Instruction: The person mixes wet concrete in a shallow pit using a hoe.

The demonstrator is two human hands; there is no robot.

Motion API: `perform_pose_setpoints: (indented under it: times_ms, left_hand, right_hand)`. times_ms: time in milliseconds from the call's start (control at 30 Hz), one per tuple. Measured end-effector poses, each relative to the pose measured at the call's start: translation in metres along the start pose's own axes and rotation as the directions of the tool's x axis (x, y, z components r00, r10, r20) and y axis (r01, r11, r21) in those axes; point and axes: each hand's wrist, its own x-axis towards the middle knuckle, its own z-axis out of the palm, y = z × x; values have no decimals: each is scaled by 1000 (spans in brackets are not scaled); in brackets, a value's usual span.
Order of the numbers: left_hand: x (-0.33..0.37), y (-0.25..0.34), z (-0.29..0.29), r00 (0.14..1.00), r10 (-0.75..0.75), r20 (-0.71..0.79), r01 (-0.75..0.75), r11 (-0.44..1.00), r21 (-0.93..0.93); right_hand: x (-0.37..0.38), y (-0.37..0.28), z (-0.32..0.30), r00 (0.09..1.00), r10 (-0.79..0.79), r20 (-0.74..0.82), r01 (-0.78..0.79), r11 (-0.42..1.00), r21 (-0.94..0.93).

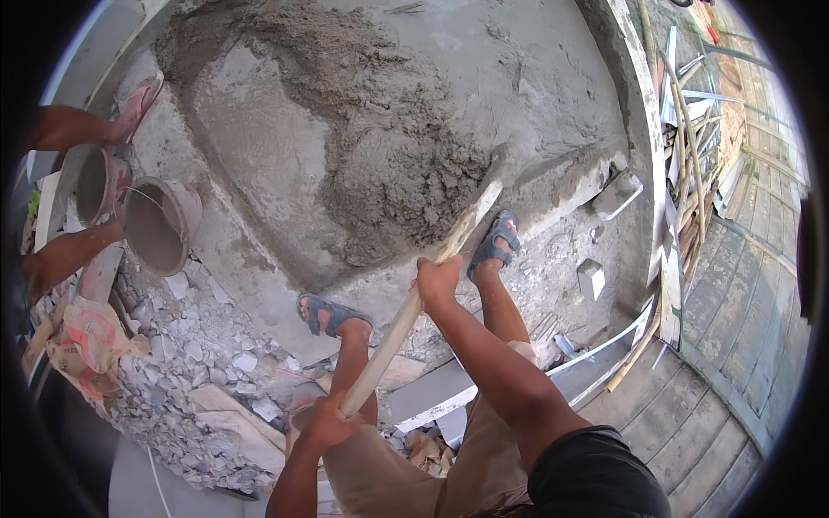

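Note:
A long wooden handle runs diagonally between my hands; it belongs to what looks like a hoe point(389, 345), its head coated grey and partly sunk in mortar. My right hand point(438, 282) is wrapped round the middle of the shaft. Lower down, my left hand point(331, 420) grips the butt end near my knee. Beside the tool's head lies a heap of wet, lumpy mortar point(406, 181), with drier brown sand mix point(302, 39) stretching to the far left. Smoother wet grey slurry point(553, 95) spreads over the far right of the low-walled mixing area.
My sandalled feet straddle the near ledge point(250, 242). At left stand two mortar-stained buckets point(192, 211), beside another person's legs point(69, 128). Broken rubble point(199, 363) and a torn paper sack point(91, 345) lie near left; loose blocks point(591, 280), poles point(691, 181) and planks point(734, 285) lie right.

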Motion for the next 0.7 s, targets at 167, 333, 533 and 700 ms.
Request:
perform_pose_setpoints:
  times_ms: [167, 333, 533, 700]
  left_hand:
    - [-32, -80, -14, 989, -150, 0, 150, 984, 101]
    - [-25, -49, -5, 986, -147, 75, 133, 977, 165]
    - [108, 174, 101, 996, 21, 87, -29, 995, 92]
    - [212, 319, 160, 990, 133, 51, -130, 990, -60]
  right_hand:
    - [-88, 39, 9, 994, -99, 45, 95, 993, 69]
    - [-93, -31, -36, 987, -80, 136, 48, 973, 226]
    - [125, -150, -135, 998, -46, 52, 36, 984, 175]
    - [321, -205, -216, 998, 34, -62, -42, 990, -134]
